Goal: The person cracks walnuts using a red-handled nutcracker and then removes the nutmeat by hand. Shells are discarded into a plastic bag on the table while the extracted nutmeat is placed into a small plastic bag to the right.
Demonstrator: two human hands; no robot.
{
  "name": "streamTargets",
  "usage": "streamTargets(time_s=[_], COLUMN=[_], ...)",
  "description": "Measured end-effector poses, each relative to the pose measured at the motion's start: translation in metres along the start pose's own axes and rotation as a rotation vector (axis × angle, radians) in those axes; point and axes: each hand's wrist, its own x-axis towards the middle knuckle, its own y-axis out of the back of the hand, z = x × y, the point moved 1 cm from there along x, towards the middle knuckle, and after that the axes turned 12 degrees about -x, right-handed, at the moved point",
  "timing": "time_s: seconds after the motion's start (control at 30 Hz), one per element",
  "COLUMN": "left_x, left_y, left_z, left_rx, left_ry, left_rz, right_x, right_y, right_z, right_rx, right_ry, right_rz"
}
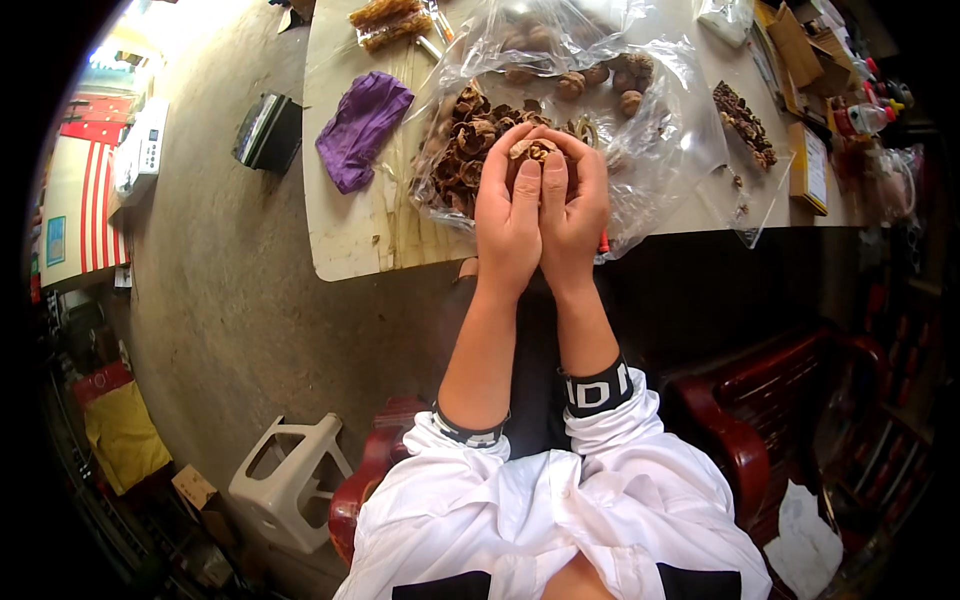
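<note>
Fingers of both hands are curled tight around one walnut: I see my left hand and my right hand pressed side by side, thumbs touching along their length, and the cracked top of the nut shows between the fingertips. Both hands are clenched on it, above the near edge of the table.

From the biggest thing to the smallest: the pale table fills the upper middle of the view, and the grey concrete floor lies at its left. A dark red plastic chair stands at my right side, and a white plastic stool stands on the floor at my lower left. On the table, just behind my hands, a large clear plastic bag is spread open. It holds a heap of broken walnut shells at its left part, touching my left hand's fingers, and several whole walnuts at its far part. A purple cloth lies crumpled left of the bag, near but apart from it. A smaller pile of dark nut pieces lies on the table right of the bag. A black box-shaped thing stands on the floor just beside the table's left edge; I cannot tell what it is.
</note>
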Motion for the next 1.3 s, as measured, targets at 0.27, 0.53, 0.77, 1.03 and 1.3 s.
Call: streamTargets(time_s=[0.27, 0.53, 0.77, 1.03, 1.3], left_x=[0.002, -0.001, -0.003, -0.002, -0.003], left_y=[0.008, 0.011, 0.013, 0.004, 0.007], left_z=[-0.002, -0.009, -0.012, -0.006, -0.002], left_rx=[-0.147, -0.057, -0.052, -0.067, -0.113], left_ry=[0.008, 0.003, -0.009, -0.062, 0.018], left_rz=[0.127, 0.179, 0.189, 0.177, 0.150], right_x=[-0.005, -0.006, -0.010, -0.015, -0.018], right_y=[0.004, 0.005, 0.005, 0.003, -0.001], right_z=[-0.012, -0.007, -0.008, 0.000, -0.001], right_rx=[0.053, -0.079, -0.060, 0.069, 0.189], right_ry=[-0.089, 0.045, -0.045, -0.177, -0.152], right_rz=[-0.094, -0.105, -0.173, -0.095, -0.168])
